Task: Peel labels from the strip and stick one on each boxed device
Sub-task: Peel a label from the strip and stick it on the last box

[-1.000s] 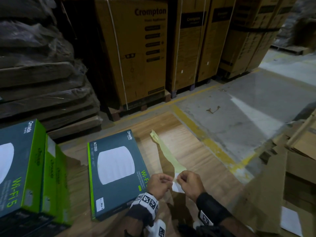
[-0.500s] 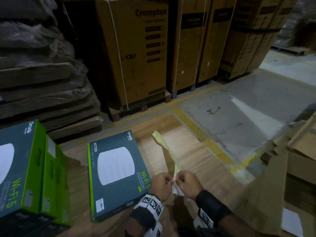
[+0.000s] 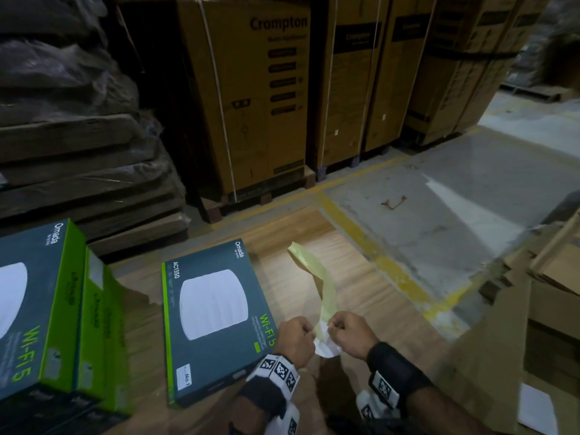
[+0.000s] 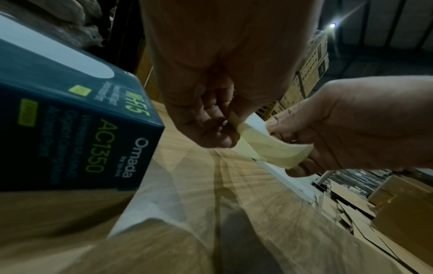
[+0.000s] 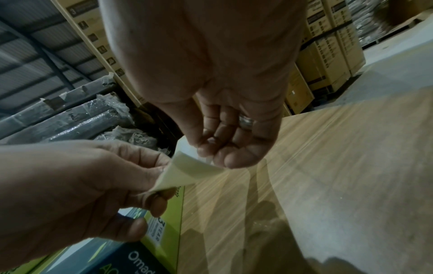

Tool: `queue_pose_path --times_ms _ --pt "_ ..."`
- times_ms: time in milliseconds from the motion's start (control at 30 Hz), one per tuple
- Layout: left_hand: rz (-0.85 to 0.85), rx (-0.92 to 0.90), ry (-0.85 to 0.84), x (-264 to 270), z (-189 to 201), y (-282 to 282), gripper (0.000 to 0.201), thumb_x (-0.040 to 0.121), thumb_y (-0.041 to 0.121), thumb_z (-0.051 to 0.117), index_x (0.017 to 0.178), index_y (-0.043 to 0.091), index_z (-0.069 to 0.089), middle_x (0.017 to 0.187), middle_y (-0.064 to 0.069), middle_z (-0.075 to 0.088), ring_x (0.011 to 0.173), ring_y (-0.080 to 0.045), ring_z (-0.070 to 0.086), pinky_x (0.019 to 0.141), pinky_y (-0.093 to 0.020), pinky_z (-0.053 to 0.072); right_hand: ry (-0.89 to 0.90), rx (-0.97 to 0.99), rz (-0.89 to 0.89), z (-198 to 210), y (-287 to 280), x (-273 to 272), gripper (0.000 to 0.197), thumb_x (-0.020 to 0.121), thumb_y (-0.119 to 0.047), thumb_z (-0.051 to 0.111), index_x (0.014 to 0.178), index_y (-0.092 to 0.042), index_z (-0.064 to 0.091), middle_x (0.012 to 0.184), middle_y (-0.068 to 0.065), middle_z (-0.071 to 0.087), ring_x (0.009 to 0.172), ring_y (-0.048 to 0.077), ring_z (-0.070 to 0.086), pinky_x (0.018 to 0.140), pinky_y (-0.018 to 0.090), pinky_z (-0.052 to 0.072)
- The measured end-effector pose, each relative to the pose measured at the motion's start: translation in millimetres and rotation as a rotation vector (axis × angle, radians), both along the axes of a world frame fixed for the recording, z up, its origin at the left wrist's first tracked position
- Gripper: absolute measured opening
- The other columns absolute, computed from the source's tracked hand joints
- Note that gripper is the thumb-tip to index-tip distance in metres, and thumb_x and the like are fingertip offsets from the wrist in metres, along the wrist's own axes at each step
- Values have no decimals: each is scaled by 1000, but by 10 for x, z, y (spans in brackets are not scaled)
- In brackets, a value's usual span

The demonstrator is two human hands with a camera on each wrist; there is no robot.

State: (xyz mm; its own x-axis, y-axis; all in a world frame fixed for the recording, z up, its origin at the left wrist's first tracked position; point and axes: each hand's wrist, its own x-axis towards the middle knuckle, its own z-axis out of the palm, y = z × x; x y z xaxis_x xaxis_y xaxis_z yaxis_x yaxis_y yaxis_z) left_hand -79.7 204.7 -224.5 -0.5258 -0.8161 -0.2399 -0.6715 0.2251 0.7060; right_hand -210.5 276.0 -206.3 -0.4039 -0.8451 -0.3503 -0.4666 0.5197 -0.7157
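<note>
Lower centre, the left hand [image 3: 295,342] and right hand [image 3: 354,335] both pinch the strip [image 3: 317,277], peeling; the box [image 3: 213,321] already carries 1 label [image 3: 184,378], the lower-left boxes [image 3: 37,309] unclear.

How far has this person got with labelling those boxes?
One dark flat Omada box on the wooden table already carries a white "No.1" label. Both hands, left and right, pinch the pale yellow label strip, working another white label loose. The green-sided boxes stacked at left seemingly remain; their labels are unclear.
</note>
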Motion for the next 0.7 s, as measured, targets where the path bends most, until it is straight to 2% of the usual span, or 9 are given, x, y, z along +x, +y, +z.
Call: queue_pose_path --times_ms 67,167,200,300,433,533,633,700 --pt "6 16 -7 -7 2 -9 33 84 10 59 57 25 49 58 13 50 65 -12 51 59 -15 36 -28 4 -14 12 1 -19 25 86 -11 56 65 -21 50 69 -3 54 69 13 52 58 18 42" --pt "6 16 -13 5 23 -18 26 84 9 60 62 22 53 58 13 50 65 -12 51 60 -17 37 -103 18 -51 0 11 -36 21 85 -10 54 66 -19 52 70 0 57 67 14 55 62 28 49" --pt "4 8 -21 18 27 -19 25 83 10 60 62 22 53 57 14 49 64 -12 50 60 -19 36 -143 21 -69 2 20 -36 20 86 -9 53 67 -17 53 71 2 58 67 15 56 60 28 50" --pt "3 13 -35 45 27 -24 32 83 11 60 57 24 46 55 13 46 61 -12 46 59 -23 36 -252 11 -127 9 46 -42 19 86 -3 51 70 -12 54 70 7 59 63 17 56 55 24 50" --pt "34 27 -52 68 27 -22 30 86 13 58 61 24 48 61 12 50 69 -13 51 59 -19 32 -385 20 -210 -28 61 -88 23 87 2 49 67 -10 52 67 12 55 59 20 51 51 26 46" --pt "62 43 -80 73 60 -38 17 89 14 54 74 21 54 79 0 61 80 -17 56 61 -18 32 -473 -2 -291 -48 90 -126 25 85 5 47 65 -10 49 68 15 50 57 20 49 48 27 43" --pt "114 51 -119 78 63 -59 12 92 14 50 81 19 51 97 -7 64 96 -23 58 67 -19 33 -573 -63 -413 -47 119 -164 27 89 7 47 66 -8 47 66 14 48 59 22 49 44 26 44" --pt "144 61 -135 73 67 -58 11 93 11 46 83 17 47 101 -11 62 93 -25 56 67 -22 33 -621 -101 -498 -21 148 -186 28 89 7 45 66 -9 48 62 12 47 60 23 50 45 26 46"
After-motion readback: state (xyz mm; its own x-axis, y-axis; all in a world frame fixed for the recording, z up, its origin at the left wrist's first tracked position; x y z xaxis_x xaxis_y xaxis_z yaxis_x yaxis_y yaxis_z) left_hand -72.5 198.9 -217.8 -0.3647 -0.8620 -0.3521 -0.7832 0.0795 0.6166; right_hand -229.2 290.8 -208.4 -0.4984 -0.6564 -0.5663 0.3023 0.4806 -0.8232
